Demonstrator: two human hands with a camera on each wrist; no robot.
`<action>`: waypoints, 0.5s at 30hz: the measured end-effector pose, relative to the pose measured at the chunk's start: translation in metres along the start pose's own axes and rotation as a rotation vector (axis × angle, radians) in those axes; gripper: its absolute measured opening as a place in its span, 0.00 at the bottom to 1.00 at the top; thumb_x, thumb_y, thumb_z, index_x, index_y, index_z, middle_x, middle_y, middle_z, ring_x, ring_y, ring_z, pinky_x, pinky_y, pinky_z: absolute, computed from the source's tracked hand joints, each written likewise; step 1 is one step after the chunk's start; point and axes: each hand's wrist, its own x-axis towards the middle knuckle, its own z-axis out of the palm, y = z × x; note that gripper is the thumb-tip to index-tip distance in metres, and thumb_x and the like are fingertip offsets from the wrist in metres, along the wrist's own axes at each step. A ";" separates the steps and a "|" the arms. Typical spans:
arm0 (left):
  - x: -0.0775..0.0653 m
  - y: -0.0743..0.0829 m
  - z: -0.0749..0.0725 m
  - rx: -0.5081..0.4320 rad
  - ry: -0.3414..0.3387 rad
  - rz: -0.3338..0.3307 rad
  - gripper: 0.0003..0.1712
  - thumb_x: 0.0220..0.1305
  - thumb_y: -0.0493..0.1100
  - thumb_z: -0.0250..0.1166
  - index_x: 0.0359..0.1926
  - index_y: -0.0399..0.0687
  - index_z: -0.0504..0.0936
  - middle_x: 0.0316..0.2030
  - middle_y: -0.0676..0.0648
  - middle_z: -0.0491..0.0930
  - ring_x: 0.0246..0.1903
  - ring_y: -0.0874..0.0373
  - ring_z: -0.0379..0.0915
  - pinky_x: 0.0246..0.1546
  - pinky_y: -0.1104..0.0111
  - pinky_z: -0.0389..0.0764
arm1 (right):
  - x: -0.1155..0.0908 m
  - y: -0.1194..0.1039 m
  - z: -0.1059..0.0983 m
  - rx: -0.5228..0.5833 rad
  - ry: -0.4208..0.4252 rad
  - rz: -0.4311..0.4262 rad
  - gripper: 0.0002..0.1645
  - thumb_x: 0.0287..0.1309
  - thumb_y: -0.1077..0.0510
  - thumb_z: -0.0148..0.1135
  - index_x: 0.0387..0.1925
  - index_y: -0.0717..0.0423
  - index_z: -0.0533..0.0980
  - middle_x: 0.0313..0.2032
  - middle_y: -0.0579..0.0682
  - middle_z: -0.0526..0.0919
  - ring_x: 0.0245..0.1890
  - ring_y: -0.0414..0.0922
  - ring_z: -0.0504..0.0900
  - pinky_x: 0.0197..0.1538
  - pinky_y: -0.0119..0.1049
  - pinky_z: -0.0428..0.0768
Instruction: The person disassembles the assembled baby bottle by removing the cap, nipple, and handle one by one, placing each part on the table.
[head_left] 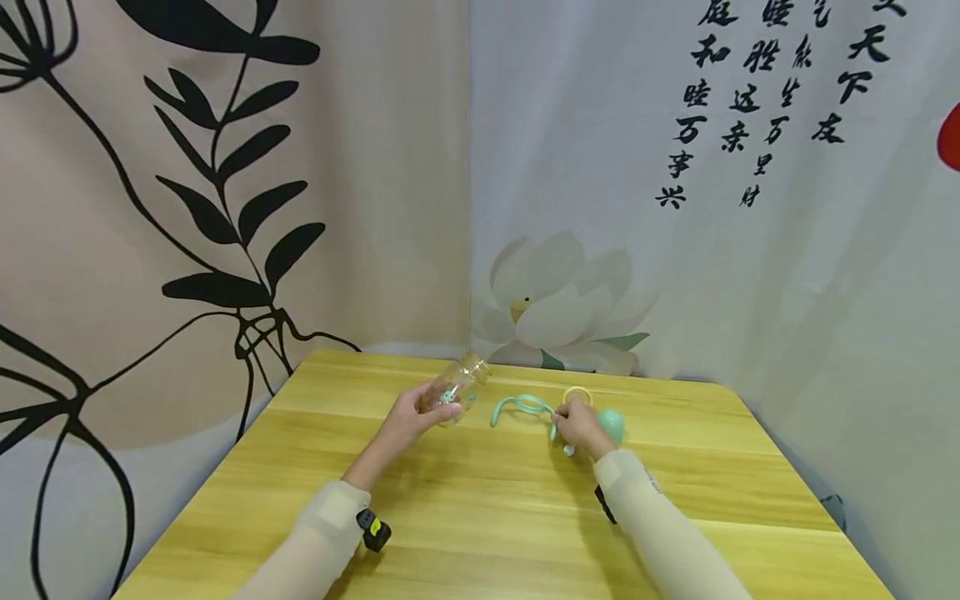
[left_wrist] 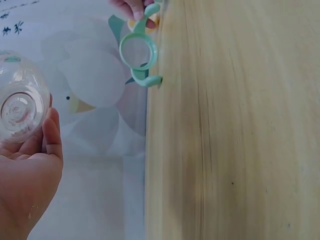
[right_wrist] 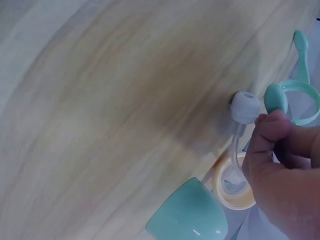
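Observation:
My left hand (head_left: 408, 423) holds a clear baby bottle (head_left: 463, 382) with small printed figures, tilted with its open neck up and to the right. In the left wrist view the round base of the bottle (left_wrist: 20, 115) faces the camera. With thumb and fingers, my right hand (head_left: 581, 425) pinches one end of a mint-green two-armed bottle handle (head_left: 527, 405) that has a ring in its middle. Close by that hand are a mint-green cap (right_wrist: 192, 212), a pale orange collar (right_wrist: 218, 185) and a straw with a white weight (right_wrist: 245, 107). The hand partly covers the collar.
Everything stands toward the far side of a wooden table (head_left: 480, 517). Behind its far edge hangs a light cloth (head_left: 405, 183) with printed plants, a flower and writing. A dark wrist camera (head_left: 372, 530) is strapped at my left sleeve.

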 end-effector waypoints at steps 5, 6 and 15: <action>0.002 -0.002 0.003 -0.005 0.000 0.003 0.28 0.75 0.50 0.67 0.70 0.47 0.78 0.58 0.40 0.83 0.51 0.51 0.82 0.54 0.50 0.84 | -0.003 0.001 0.004 0.015 0.008 0.059 0.20 0.80 0.63 0.55 0.30 0.63 0.84 0.19 0.51 0.76 0.16 0.41 0.71 0.24 0.34 0.74; 0.002 -0.003 0.004 -0.006 0.001 0.001 0.28 0.75 0.50 0.68 0.71 0.47 0.78 0.58 0.40 0.83 0.50 0.51 0.82 0.54 0.49 0.84 | -0.004 0.001 0.004 0.014 0.007 0.071 0.17 0.80 0.63 0.54 0.36 0.65 0.85 0.21 0.53 0.79 0.17 0.41 0.73 0.25 0.34 0.76; 0.004 -0.005 0.008 -0.040 0.025 -0.030 0.32 0.74 0.49 0.68 0.74 0.46 0.73 0.63 0.39 0.82 0.60 0.47 0.80 0.57 0.58 0.83 | 0.000 0.002 0.005 0.058 0.042 0.071 0.17 0.80 0.56 0.57 0.44 0.66 0.86 0.16 0.51 0.77 0.14 0.41 0.72 0.23 0.35 0.76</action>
